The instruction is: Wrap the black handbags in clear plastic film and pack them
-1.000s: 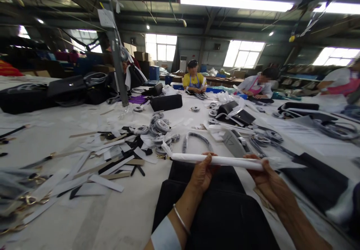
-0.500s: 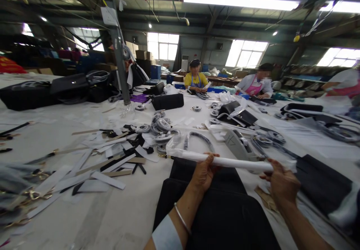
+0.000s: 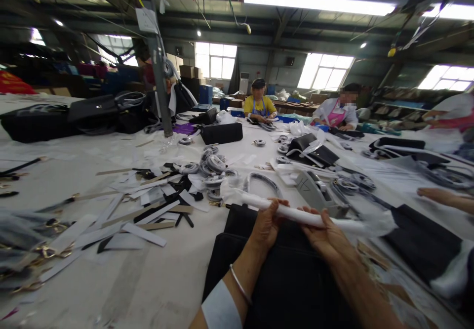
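I hold a long strap wrapped in white paper (image 3: 292, 214) level above a black bag (image 3: 281, 279) that lies on the white table in front of me. My left hand (image 3: 265, 226) is closed round the wrapped strap near its left end; a thin bangle circles that wrist. My right hand (image 3: 326, 237) grips the same strap just to the right, close beside the left hand. Loose crumpled paper (image 3: 374, 226) trails off the strap's right end.
White and black strips (image 3: 148, 210) litter the table at left. Tape rolls (image 3: 213, 168), a grey tape dispenser (image 3: 314, 193) and black bags (image 3: 222, 133) lie beyond. Another person's hand (image 3: 444, 198) reaches in at right. Seated workers (image 3: 259, 105) sit at the far side. A grey post (image 3: 159, 72) rises at left.
My right hand has slid left along the wrapped strap, from its right end to beside my left hand. Another person's hand has come in at the right edge.
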`<state>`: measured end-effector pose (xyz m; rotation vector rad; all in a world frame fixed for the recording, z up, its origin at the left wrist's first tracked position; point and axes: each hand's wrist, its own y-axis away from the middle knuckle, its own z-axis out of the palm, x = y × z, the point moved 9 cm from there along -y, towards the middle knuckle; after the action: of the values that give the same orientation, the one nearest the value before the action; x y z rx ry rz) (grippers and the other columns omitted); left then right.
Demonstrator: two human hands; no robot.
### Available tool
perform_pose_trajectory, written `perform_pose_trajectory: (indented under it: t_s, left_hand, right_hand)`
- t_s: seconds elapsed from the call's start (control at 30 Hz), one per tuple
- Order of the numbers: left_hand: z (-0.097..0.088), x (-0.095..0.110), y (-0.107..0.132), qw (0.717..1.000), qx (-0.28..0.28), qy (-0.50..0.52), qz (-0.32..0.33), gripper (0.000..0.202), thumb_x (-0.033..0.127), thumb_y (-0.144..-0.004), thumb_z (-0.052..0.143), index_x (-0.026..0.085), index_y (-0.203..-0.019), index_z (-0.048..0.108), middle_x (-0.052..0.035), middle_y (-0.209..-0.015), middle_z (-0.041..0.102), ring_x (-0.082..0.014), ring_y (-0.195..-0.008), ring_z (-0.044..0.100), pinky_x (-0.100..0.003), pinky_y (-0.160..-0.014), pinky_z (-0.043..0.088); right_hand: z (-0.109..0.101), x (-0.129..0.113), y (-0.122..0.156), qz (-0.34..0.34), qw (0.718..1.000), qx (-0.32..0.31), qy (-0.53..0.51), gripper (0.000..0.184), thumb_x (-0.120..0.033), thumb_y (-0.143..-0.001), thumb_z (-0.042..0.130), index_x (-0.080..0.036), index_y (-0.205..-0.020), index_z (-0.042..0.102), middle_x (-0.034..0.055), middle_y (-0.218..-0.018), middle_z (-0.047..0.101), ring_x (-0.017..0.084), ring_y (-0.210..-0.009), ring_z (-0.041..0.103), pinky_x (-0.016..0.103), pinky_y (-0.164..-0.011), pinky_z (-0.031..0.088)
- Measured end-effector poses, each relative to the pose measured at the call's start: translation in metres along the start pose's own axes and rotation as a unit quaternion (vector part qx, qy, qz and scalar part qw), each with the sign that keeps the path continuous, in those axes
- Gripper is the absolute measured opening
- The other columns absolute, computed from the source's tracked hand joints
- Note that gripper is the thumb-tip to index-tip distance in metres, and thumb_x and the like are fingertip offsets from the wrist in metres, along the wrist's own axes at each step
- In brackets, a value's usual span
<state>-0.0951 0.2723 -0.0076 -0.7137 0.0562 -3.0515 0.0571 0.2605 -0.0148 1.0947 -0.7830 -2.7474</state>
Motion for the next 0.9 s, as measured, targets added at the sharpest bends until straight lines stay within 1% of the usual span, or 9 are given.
perform_pose_trajectory:
  t_s: [0.07, 0.13, 0.2, 0.3, 0.4, 0.5, 0.67, 0.8, 0.9]
  left_hand:
    - [-0.006, 0.011, -0.003, 0.999, 0.029, 0.032, 0.023, 0.038, 0.041, -0.066, 0.085, 0.013, -0.085, 0.067, -0.0075, -0.09, 0.07, -0.0199, -0.087, 0.066, -0.029, -0.077, 0.051]
    - [-0.014, 0.021, -0.005, 0.995, 0.069, 0.061, 0.037, 0.04, 0.042, -0.064, 0.086, 0.014, -0.085, 0.066, -0.007, -0.089, 0.071, -0.0192, -0.084, 0.067, -0.031, -0.079, 0.051]
    - [-0.025, 0.031, -0.006, 0.989, 0.114, 0.071, 0.054, 0.04, 0.041, -0.063, 0.086, 0.014, -0.084, 0.066, -0.0069, -0.088, 0.07, -0.0191, -0.082, 0.068, -0.031, -0.078, 0.051]
    - [-0.039, 0.054, -0.007, 0.979, 0.167, 0.067, 0.1, 0.035, 0.037, -0.066, 0.084, 0.014, -0.084, 0.065, -0.0064, -0.085, 0.07, -0.0181, -0.078, 0.068, -0.03, -0.074, 0.052]
    - [-0.054, 0.092, -0.008, 0.963, 0.206, 0.08, 0.154, 0.024, 0.034, -0.077, 0.076, 0.015, -0.082, 0.063, -0.0036, -0.08, 0.068, -0.0143, -0.072, 0.067, -0.026, -0.07, 0.051]
    - [-0.074, 0.143, -0.002, 0.943, 0.241, 0.097, 0.207, 0.015, 0.026, -0.089, 0.062, 0.015, -0.079, 0.061, 0.0002, -0.07, 0.065, -0.0096, -0.062, 0.063, -0.02, -0.065, 0.05]
    - [-0.118, 0.228, 0.033, 0.915, 0.296, 0.086, 0.262, 0.024, 0.01, -0.096, 0.045, 0.013, -0.076, 0.059, 0.0022, -0.057, 0.059, -0.0052, -0.049, 0.057, -0.014, -0.054, 0.047]
    - [-0.153, 0.279, 0.077, 0.894, 0.343, 0.051, 0.285, 0.028, 0.005, -0.096, 0.04, 0.01, -0.075, 0.057, 0.0021, -0.055, 0.057, -0.0039, -0.044, 0.054, -0.011, -0.048, 0.045]
    - [-0.171, 0.314, 0.112, 0.869, 0.381, 0.021, 0.315, 0.028, 0.003, -0.095, 0.039, 0.011, -0.074, 0.055, 0.0015, -0.056, 0.058, -0.0045, -0.045, 0.055, -0.011, -0.047, 0.046]
  right_hand:
    - [0.002, 0.019, 0.003, 0.017, 1.0, -0.006, -0.01, 0.014, -0.031, -0.098, 0.047, -0.02, -0.093, 0.055, 0.0058, -0.099, 0.069, 0.024, -0.1, 0.069, 0.053, -0.087, 0.057]
    - [0.005, 0.038, 0.007, 0.015, 0.999, -0.036, -0.008, 0.019, -0.039, -0.095, 0.054, -0.02, -0.094, 0.055, 0.0071, -0.101, 0.069, 0.028, -0.102, 0.068, 0.056, -0.086, 0.057]
    - [0.006, 0.049, 0.009, -0.035, 0.997, -0.06, 0.018, 0.025, -0.043, -0.087, 0.065, -0.02, -0.095, 0.057, 0.0058, -0.099, 0.07, 0.027, -0.097, 0.07, 0.053, -0.083, 0.059]
    - [0.004, 0.053, 0.013, -0.135, 0.985, -0.078, 0.076, 0.037, -0.042, -0.074, 0.079, -0.018, -0.095, 0.059, 0.0023, -0.098, 0.07, 0.024, -0.09, 0.071, 0.047, -0.082, 0.062]
    - [0.001, 0.06, 0.012, -0.152, 0.978, -0.099, 0.1, 0.044, -0.042, -0.068, 0.084, -0.017, -0.095, 0.06, 0.0018, -0.098, 0.07, 0.023, -0.09, 0.071, 0.044, -0.082, 0.063]
    - [-0.004, 0.064, 0.009, -0.141, 0.981, -0.091, 0.099, 0.046, -0.041, -0.064, 0.086, -0.016, -0.092, 0.06, 0.0003, -0.091, 0.07, 0.022, -0.087, 0.071, 0.039, -0.077, 0.065]
    - [-0.004, 0.069, 0.006, -0.13, 0.982, -0.093, 0.105, 0.05, -0.04, -0.061, 0.087, -0.013, -0.092, 0.06, 0.0028, -0.089, 0.071, 0.023, -0.086, 0.071, 0.036, -0.074, 0.065]
    - [-0.004, 0.071, 0.006, -0.128, 0.98, -0.097, 0.115, 0.05, -0.039, -0.06, 0.088, -0.011, -0.092, 0.061, 0.0058, -0.09, 0.072, 0.026, -0.087, 0.071, 0.04, -0.076, 0.065]
    - [-0.004, 0.07, 0.007, -0.125, 0.981, -0.095, 0.117, 0.05, -0.038, -0.059, 0.088, -0.01, -0.09, 0.062, 0.0069, -0.089, 0.072, 0.028, -0.086, 0.072, 0.042, -0.075, 0.066]
